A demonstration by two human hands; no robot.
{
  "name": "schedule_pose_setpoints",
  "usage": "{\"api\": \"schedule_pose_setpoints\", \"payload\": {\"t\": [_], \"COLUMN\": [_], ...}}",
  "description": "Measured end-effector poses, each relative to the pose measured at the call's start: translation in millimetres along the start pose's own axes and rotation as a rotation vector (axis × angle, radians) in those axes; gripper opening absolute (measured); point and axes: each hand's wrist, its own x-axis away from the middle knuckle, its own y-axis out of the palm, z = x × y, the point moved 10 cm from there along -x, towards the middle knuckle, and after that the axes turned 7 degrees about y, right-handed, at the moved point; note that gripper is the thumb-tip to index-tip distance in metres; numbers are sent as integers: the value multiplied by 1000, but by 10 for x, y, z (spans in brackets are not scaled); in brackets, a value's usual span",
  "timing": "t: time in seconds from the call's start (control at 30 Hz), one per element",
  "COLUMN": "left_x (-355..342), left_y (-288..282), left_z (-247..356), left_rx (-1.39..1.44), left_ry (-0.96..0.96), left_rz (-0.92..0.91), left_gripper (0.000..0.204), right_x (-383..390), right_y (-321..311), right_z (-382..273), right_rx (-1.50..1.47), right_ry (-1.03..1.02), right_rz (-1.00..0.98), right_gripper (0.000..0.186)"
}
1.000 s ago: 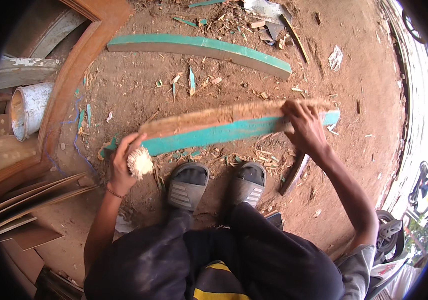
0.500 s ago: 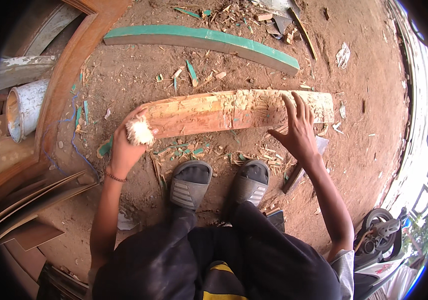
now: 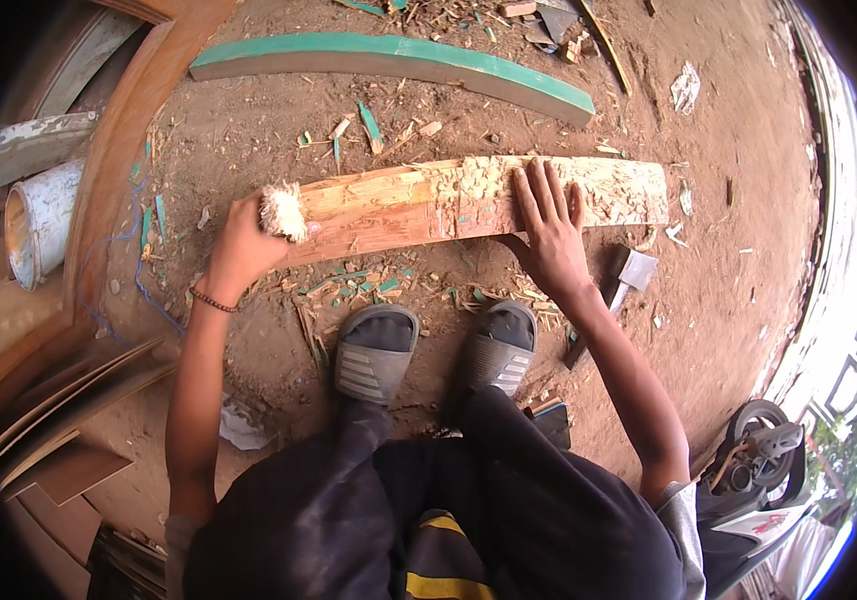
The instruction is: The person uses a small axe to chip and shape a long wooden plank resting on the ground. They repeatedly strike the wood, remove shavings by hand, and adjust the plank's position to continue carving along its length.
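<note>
A long wooden beam (image 3: 378, 220) lies across the dirt in front of my feet, its upper face rough and chipped, most heavily at the right. At its left end, my left hand (image 3: 243, 245) is closed round a handle with a pale, frayed round end (image 3: 283, 212); the rest of that handle is hidden. My right hand (image 3: 551, 235) lies open on the beam's right half, fingers stretched over the top and thumb by the near edge. Just right of that wrist, a tool with a flat grey metal head (image 3: 635, 268) rests on the ground, partly behind my forearm.
Beyond the beam lies a green-topped curved timber (image 3: 398, 62). Wood chips (image 3: 378, 285) litter the soil around my sandals (image 3: 378, 350). To the left are a wooden frame (image 3: 113, 170), a white bucket (image 3: 43, 225) and stacked boards (image 3: 63, 410). A motorbike (image 3: 758, 470) stands at lower right.
My right hand has come left and down onto the beam from above its right part. My left hand has shifted slightly away from me with the frayed handle. More of the metal-headed tool shows.
</note>
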Motion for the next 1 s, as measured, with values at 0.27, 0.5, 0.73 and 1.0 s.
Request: {"api": "schedule_pose_setpoints", "payload": {"t": [0.27, 0.5, 0.73, 1.0], "left_x": [252, 204, -64, -317], "left_y": [121, 291, 208, -88], "left_z": [398, 322, 345, 137], "left_rx": [-83, -353, -395, -278], "left_ry": [324, 261, 186, 30], "left_rz": [-13, -144, -359, -427], "left_gripper": [95, 95, 92, 83], "right_x": [244, 37, -6, -221], "right_y": [-177, -124, -242, -443], "right_z": [320, 959, 841, 743], "right_rx": [110, 243, 406, 245], "right_ry": [63, -74, -268, -295], "right_rz": [-73, -132, 35, -93], "right_gripper": [95, 110, 72, 38]}}
